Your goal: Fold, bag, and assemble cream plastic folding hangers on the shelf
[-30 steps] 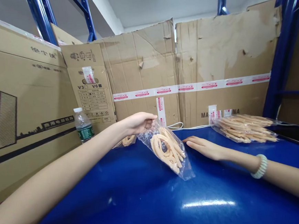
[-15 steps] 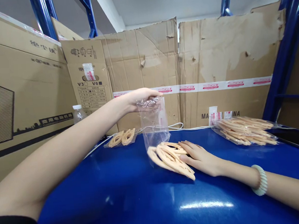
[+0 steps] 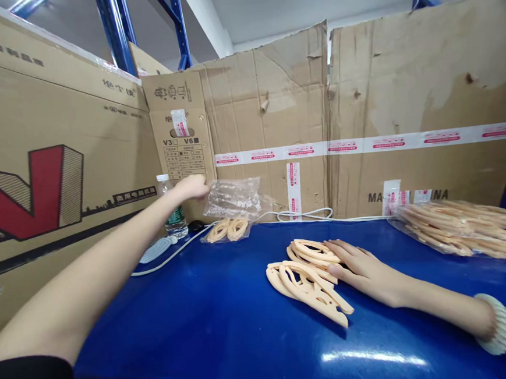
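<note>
Several loose pieces [image 3: 309, 299] are lying on the blue table [image 3: 202, 322], out of any wrapping, so the unwrapping of this batch is looking finished. They are resting near the middle in two overlapping groups, the nearer ones fanning askew, and sorting or squaring them is seeming undone. The right hand [image 3: 366, 268] is spreading flat, palm down, its fingers touching the farther group without clasping it. The left hand [image 3: 194, 186] is reaching far out, its curled fingers meeting the edge of a clear bag [image 3: 234, 198] that is appearing empty; whether they are pinching it, I cannot tell. The hands are staying well apart. Two more pieces are sitting inside a small pack [image 3: 227, 231] just below that bag, and a large pack [image 3: 461, 228] at the right is holding a thick heap, so plenty is remaining wrapped. The pieces are showing a smooth, peach surface, probably plastic, with slim bowed arms curving to points around cut-out middles. The bag's thin film is crinkling and catching light, the table is gleaming like gloss paint, and behind it creased, scuffed cardboard [image 3: 269, 124] is standing upright, crossed by printed tape [image 3: 268, 154].
</note>
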The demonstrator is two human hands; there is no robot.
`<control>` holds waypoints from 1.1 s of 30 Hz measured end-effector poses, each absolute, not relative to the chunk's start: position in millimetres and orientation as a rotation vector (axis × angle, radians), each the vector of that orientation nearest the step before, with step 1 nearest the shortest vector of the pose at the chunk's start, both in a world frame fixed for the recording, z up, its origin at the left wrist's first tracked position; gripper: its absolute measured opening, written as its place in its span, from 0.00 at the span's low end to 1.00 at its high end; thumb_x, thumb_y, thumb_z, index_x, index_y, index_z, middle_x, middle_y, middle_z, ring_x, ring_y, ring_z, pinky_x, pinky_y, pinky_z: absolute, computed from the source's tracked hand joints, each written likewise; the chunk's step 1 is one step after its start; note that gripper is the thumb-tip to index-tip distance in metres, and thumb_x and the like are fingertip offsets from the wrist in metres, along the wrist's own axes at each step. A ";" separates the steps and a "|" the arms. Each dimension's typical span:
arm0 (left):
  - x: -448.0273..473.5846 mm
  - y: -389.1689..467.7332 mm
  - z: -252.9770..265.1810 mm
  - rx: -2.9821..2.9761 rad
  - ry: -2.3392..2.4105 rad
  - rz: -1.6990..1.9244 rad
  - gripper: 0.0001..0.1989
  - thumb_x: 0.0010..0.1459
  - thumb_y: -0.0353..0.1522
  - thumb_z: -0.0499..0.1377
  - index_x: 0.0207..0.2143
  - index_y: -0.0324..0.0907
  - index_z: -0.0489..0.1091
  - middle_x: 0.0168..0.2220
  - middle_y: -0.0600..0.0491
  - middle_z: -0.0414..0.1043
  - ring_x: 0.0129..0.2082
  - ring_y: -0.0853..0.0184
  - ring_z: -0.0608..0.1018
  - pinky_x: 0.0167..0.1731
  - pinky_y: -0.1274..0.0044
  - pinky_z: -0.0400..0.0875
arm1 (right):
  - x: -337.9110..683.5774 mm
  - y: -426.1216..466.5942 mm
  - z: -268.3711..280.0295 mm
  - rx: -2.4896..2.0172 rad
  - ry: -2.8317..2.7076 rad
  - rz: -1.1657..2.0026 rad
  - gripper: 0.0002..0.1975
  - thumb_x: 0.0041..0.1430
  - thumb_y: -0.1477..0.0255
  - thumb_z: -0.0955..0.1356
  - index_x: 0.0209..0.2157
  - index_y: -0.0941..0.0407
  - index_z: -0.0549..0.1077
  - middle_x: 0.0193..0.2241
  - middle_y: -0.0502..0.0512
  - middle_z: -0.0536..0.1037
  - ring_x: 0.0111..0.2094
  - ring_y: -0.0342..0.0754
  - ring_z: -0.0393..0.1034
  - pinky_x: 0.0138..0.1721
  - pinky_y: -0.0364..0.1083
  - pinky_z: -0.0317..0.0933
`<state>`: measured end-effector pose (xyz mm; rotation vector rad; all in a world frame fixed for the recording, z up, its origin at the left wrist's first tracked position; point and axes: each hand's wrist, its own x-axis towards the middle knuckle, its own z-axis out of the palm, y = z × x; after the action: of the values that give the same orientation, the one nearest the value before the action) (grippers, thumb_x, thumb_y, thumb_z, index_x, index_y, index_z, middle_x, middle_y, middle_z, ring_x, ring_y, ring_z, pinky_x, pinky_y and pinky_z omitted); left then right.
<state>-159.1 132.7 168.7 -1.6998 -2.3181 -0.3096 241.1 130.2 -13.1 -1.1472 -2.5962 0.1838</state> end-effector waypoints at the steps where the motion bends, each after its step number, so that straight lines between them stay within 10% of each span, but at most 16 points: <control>1: -165.4 135.8 154.1 -1.654 -2.336 -0.289 0.13 0.56 0.35 0.57 0.32 0.32 0.75 0.37 0.37 0.76 0.42 0.50 0.77 0.39 0.66 0.69 | 241.0 130.7 -13.9 -1.145 -2.593 0.176 0.38 0.63 0.47 0.51 0.65 0.56 0.53 0.65 0.62 0.55 0.66 0.62 0.44 0.62 0.66 0.44; 9: -167.4 159.0 81.7 -1.623 -2.343 -0.216 0.17 0.62 0.40 0.56 0.47 0.38 0.69 0.47 0.47 0.71 0.45 0.61 0.74 0.46 0.63 0.69 | 239.4 130.6 -11.3 -1.205 -2.613 0.202 0.42 0.62 0.46 0.50 0.66 0.61 0.51 0.66 0.64 0.51 0.67 0.61 0.40 0.64 0.64 0.41; 18: -162.7 138.1 114.3 -1.513 -2.201 -0.362 0.22 0.61 0.40 0.50 0.47 0.31 0.68 0.46 0.30 0.72 0.48 0.43 0.73 0.42 0.65 0.66 | 238.6 125.8 1.4 -1.128 -2.514 0.207 0.40 0.62 0.47 0.52 0.65 0.61 0.54 0.65 0.65 0.53 0.66 0.60 0.42 0.64 0.62 0.42; 23: -110.9 108.7 73.7 -1.811 -1.914 -0.413 0.25 0.63 0.48 0.43 0.50 0.42 0.66 0.50 0.45 0.72 0.49 0.56 0.73 0.45 0.70 0.66 | 237.9 118.2 7.0 -1.038 -2.476 0.165 0.36 0.64 0.50 0.53 0.63 0.60 0.57 0.64 0.65 0.57 0.65 0.60 0.47 0.64 0.61 0.45; 33: -156.0 123.2 22.8 -2.168 -1.689 -0.287 0.36 0.61 0.50 0.48 0.65 0.40 0.50 0.65 0.40 0.53 0.65 0.49 0.56 0.60 0.51 0.43 | 239.0 112.9 19.2 -0.984 -2.415 0.111 0.31 0.64 0.52 0.55 0.60 0.57 0.62 0.61 0.64 0.62 0.62 0.59 0.54 0.61 0.59 0.52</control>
<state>-156.0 123.2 22.8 -2.1676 -1.6893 -0.2866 239.0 112.9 19.2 -0.9836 -2.4149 0.1108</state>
